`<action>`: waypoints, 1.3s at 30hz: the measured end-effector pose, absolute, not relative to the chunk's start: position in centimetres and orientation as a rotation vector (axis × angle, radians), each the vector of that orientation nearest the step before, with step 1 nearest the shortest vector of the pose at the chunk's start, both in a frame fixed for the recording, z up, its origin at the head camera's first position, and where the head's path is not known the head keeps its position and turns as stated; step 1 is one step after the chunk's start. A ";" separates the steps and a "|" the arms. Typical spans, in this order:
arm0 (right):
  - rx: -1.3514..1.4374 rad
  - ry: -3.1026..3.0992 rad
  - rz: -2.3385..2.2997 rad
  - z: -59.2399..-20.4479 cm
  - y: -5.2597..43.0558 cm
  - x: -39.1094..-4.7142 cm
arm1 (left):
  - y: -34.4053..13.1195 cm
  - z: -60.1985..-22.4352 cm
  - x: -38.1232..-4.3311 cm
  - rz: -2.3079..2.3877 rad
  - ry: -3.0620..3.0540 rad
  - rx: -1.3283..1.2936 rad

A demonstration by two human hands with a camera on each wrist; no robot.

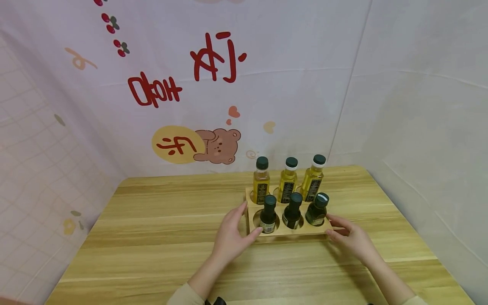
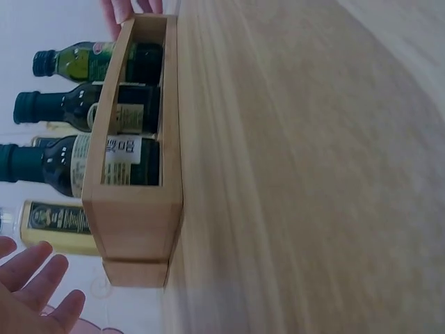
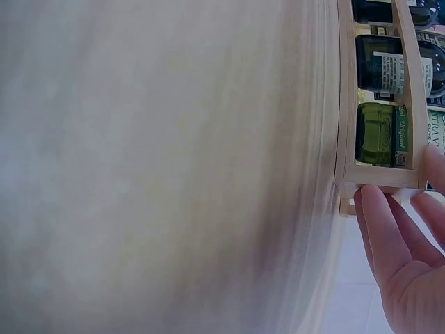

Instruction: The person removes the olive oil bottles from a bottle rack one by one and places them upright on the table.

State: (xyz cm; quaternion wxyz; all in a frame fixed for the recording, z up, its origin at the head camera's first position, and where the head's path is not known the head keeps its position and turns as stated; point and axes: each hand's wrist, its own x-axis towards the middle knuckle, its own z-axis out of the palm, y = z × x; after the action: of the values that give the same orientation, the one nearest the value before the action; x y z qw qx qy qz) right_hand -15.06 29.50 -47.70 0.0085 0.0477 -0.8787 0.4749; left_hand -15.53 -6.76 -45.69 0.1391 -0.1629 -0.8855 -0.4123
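Note:
A two-tier wooden bottle rack (image 1: 301, 231) stands on the table with six round holes filled, three to a tier. Its back tier carries golden oil bottles (image 1: 261, 186) with green caps. In front are two slim dark bottles (image 1: 268, 216) and a green olive oil bottle (image 1: 316, 212) at the right. My left hand (image 1: 232, 237) is spread around the left end; in the left wrist view its fingers (image 2: 38, 278) stand apart from the wood. At the other end, my right hand (image 1: 352, 239) holds the front corner, its fingertips (image 3: 372, 195) against the end panel.
The wood-grain table (image 1: 160, 237) extends left of the rack and toward me. Pale cloth walls (image 1: 297, 93) with printed red characters and a bear rise behind it and on both sides. A dark object (image 1: 219, 301) shows at the bottom edge.

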 end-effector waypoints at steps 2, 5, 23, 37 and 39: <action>0.156 -2.751 1.442 -47.7 29.5 -15.0 | -6.4 -45.7 -15.7 -1.183 -2.552 -0.490; 0.158 -2.755 1.405 -47.7 29.4 -15.0 | -5.9 -45.6 -16.0 -1.211 -2.534 -0.517; 0.150 -2.767 1.393 -47.7 29.4 -15.1 | -3.3 -44.5 -18.2 -1.722 -2.368 -0.503; 0.155 -2.762 1.374 -47.6 29.3 -15.0 | -1.5 -44.7 -18.6 -1.953 -2.199 -0.431; 0.158 -2.762 1.363 -47.6 29.4 -15.0 | -1.3 -44.7 -18.7 -1.963 -2.184 -0.420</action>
State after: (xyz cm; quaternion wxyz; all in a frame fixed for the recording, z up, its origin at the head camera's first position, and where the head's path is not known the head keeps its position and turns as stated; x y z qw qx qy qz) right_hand -15.04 29.35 -47.62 0.0290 0.0511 -0.8952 0.4417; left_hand -18.69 -1.25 -44.74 0.0875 -0.1409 -0.7333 -0.6593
